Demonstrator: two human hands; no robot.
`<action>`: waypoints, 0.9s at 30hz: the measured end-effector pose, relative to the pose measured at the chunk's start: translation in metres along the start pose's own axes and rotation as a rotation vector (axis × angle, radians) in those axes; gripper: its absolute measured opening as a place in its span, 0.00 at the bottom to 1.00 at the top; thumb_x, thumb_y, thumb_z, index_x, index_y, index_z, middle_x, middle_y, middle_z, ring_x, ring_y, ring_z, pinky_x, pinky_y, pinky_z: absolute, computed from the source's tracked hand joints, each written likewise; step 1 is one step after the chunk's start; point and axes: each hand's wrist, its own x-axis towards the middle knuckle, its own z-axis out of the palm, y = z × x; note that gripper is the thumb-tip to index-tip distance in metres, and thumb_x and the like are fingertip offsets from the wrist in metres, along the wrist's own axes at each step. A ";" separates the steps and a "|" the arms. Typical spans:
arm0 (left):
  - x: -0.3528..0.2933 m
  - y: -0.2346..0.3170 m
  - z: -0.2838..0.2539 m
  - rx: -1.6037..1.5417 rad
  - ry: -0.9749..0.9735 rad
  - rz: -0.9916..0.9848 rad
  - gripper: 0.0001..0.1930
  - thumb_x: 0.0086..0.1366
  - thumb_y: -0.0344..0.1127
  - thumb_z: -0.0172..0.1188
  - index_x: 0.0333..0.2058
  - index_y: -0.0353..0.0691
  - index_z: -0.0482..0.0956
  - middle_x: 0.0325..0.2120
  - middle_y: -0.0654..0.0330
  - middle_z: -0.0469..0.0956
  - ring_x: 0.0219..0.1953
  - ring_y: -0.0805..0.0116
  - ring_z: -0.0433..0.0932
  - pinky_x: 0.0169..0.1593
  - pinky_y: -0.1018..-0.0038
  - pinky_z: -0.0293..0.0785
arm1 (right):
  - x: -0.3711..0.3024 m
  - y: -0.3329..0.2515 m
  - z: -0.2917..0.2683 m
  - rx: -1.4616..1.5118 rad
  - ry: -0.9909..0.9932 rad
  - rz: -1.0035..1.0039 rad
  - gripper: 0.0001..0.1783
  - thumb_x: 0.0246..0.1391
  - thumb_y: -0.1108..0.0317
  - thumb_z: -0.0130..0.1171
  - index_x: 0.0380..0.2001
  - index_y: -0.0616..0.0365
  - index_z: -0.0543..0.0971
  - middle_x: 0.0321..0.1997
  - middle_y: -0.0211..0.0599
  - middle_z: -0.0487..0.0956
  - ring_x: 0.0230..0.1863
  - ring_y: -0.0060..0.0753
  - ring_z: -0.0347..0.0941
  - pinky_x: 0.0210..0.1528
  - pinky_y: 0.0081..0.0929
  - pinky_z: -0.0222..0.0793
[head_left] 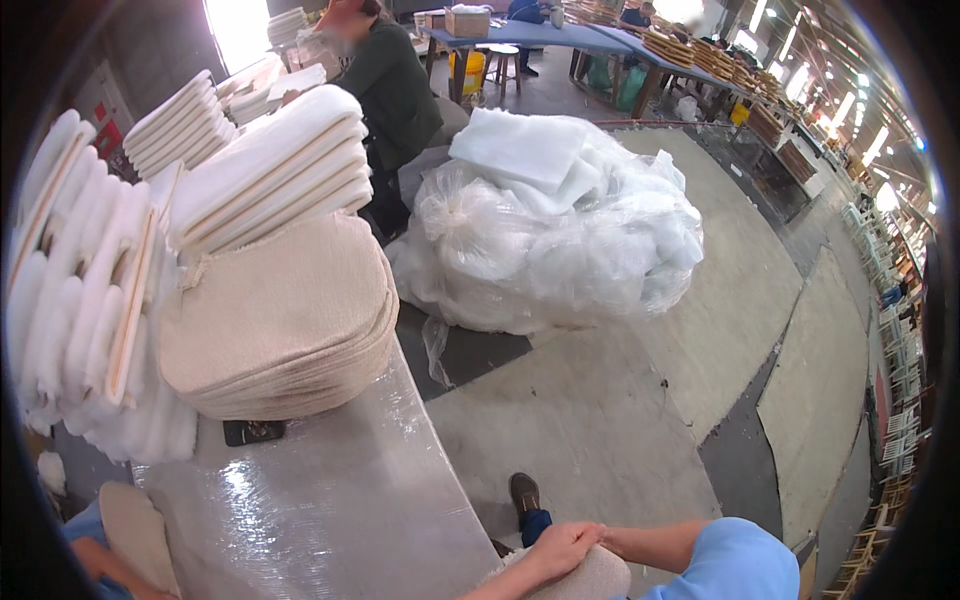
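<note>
At the lower edge, my left hand [564, 546] is closed over the edge of a beige fabric seat pad [592, 578]. My right hand [606, 537] meets it at the same edge, its fingers partly hidden where the two hands come together. The pad lies just in front of my body, its lower part cut off by the picture. To the left, a stack of beige fabric seat covers [275, 310] sits on a table [330, 490] wrapped in shiny plastic film. A small dark object [253, 432] peeks out beside the stack.
White padded panels [275, 165] are piled behind and left of the stack. A large plastic-wrapped bundle of white wadding [560, 230] stands on the floor. One person [395, 90] is beyond the piles; another's arm [110, 565] and beige pad [137, 530] show lower left.
</note>
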 end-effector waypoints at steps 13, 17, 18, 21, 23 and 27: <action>-0.004 -0.047 0.034 -0.080 0.203 0.134 0.19 0.75 0.45 0.50 0.44 0.37 0.84 0.42 0.48 0.84 0.48 0.49 0.81 0.54 0.62 0.75 | -0.017 0.012 0.022 -0.023 0.091 -0.094 0.12 0.69 0.61 0.56 0.48 0.54 0.82 0.43 0.34 0.86 0.42 0.30 0.83 0.48 0.34 0.80; -0.003 -0.037 0.025 -0.033 0.219 0.113 0.20 0.75 0.46 0.48 0.44 0.36 0.84 0.42 0.48 0.84 0.48 0.49 0.81 0.54 0.61 0.75 | -0.017 0.005 0.032 -0.034 0.118 -0.107 0.12 0.69 0.60 0.56 0.48 0.54 0.82 0.43 0.34 0.86 0.42 0.30 0.83 0.48 0.34 0.80; -0.004 -0.038 0.025 -0.048 0.193 0.106 0.21 0.75 0.46 0.48 0.44 0.37 0.84 0.43 0.49 0.84 0.49 0.49 0.81 0.55 0.61 0.74 | -0.018 0.008 0.036 -0.026 0.128 -0.116 0.12 0.69 0.60 0.56 0.48 0.54 0.82 0.43 0.34 0.86 0.42 0.31 0.83 0.49 0.34 0.80; -0.005 -0.042 0.024 -0.077 0.133 0.117 0.21 0.76 0.46 0.46 0.48 0.37 0.83 0.47 0.49 0.83 0.52 0.50 0.80 0.57 0.62 0.73 | -0.019 0.010 0.045 -0.017 0.154 -0.142 0.13 0.69 0.60 0.55 0.47 0.54 0.81 0.43 0.34 0.86 0.42 0.31 0.83 0.49 0.35 0.80; -0.008 -0.047 0.030 -0.078 0.149 0.148 0.21 0.77 0.46 0.45 0.50 0.38 0.82 0.49 0.49 0.82 0.54 0.51 0.79 0.60 0.63 0.71 | -0.019 0.009 0.050 -0.024 0.169 -0.142 0.13 0.70 0.59 0.55 0.47 0.54 0.81 0.43 0.34 0.86 0.42 0.32 0.83 0.49 0.35 0.80; -0.014 -0.054 0.039 0.072 0.341 0.295 0.21 0.78 0.44 0.43 0.53 0.38 0.81 0.51 0.49 0.82 0.57 0.53 0.78 0.65 0.65 0.67 | -0.017 0.007 0.052 -0.025 0.182 -0.134 0.14 0.70 0.58 0.55 0.47 0.55 0.81 0.43 0.35 0.85 0.42 0.33 0.83 0.49 0.36 0.80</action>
